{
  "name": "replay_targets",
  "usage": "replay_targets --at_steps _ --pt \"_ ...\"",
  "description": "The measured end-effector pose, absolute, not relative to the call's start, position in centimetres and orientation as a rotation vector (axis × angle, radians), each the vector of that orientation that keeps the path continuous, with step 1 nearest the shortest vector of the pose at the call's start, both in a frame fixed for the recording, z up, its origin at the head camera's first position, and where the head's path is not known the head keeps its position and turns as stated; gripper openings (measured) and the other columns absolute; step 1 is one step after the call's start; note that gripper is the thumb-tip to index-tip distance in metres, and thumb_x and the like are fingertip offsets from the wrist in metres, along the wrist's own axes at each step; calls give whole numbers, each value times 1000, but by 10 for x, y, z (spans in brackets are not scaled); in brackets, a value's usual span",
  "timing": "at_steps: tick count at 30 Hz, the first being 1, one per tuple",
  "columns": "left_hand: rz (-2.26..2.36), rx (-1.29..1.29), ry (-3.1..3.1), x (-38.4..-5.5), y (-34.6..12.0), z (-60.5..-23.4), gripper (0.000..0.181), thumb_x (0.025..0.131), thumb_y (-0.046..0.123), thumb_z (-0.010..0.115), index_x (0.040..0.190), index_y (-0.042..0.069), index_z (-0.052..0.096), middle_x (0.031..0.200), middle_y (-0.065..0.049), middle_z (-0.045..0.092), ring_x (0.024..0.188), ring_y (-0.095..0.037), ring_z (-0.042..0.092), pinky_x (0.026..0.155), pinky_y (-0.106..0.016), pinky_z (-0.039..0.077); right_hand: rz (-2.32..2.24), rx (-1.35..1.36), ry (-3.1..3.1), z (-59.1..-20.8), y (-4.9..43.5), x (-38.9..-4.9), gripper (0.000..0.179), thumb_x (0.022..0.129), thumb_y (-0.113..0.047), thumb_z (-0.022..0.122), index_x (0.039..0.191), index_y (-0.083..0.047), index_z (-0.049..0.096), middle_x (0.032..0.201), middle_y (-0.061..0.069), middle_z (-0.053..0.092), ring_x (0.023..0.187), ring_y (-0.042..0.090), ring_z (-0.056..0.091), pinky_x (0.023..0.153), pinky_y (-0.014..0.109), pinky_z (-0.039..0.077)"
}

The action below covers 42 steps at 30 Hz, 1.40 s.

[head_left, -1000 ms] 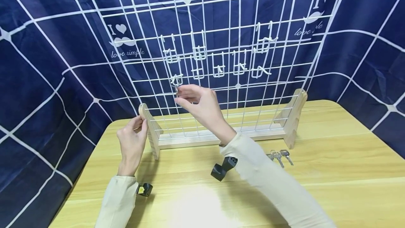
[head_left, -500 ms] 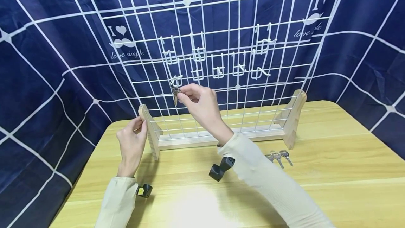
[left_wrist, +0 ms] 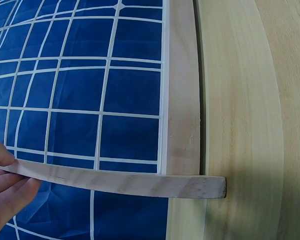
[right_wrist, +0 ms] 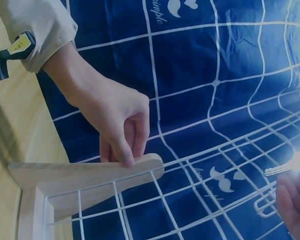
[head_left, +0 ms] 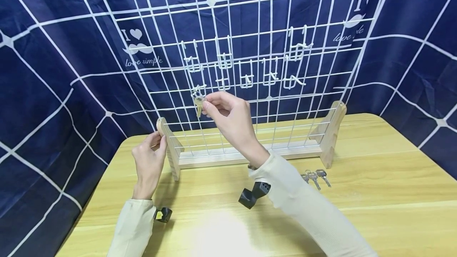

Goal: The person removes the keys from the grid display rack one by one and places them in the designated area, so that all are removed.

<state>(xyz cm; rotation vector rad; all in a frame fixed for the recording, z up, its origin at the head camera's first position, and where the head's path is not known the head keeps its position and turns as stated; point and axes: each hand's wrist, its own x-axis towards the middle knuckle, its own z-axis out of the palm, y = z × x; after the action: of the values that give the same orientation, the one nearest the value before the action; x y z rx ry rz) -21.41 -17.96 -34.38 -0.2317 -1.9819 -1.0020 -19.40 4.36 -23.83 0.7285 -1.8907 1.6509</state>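
My right hand (head_left: 232, 120) pinches a key (head_left: 198, 108) between thumb and fingers, its blade pointing down. The ring above the key overlaps a white wire hook (head_left: 199, 89), the lowest one at the left of the grid; I cannot tell whether it hangs on the hook. In the right wrist view, the key (right_wrist: 279, 171) catches a bright glare at the fingertips. My left hand (head_left: 148, 160) holds the top of the left wooden upright (head_left: 173, 152). Its thumb and fingers lie on either side of that upright (left_wrist: 125, 184) in the left wrist view.
A white wire grid (head_left: 246, 1) stands in a wooden base (head_left: 250, 154). Several other hooks (head_left: 246, 80) hang on it. Loose keys (head_left: 313, 177) lie on the table (head_left: 378, 209) by the right upright. Dark blue cloth (head_left: 43, 90) surrounds the table.
The key, mostly covered by the right fingers at first, now shows below the hook and has turned its flat side toward me. The right hand has shifted slightly; the left hand stays put.
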Motion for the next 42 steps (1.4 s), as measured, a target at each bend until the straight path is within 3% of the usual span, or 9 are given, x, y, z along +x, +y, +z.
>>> replay_targets --at_steps 25,42 --pt "-1006 -232 -1983 -214 -179 -344 15 83 -6 66 95 -16 68 83 -27 70 71 -37 71 65 -37 57 1624 797 -1825 -241 55 -180 8 91 -2 63 96 3 68 85 10 72 77 13 68 73 29 59" --pt "-1008 -230 -1985 -215 -180 -346 14 84 -6 65 95 -14 68 84 -26 70 71 -37 71 65 -37 57 1654 714 -1996 -263 77 -179 7 93 -6 63 95 -1 68 89 8 72 76 20 68 76 28 59"
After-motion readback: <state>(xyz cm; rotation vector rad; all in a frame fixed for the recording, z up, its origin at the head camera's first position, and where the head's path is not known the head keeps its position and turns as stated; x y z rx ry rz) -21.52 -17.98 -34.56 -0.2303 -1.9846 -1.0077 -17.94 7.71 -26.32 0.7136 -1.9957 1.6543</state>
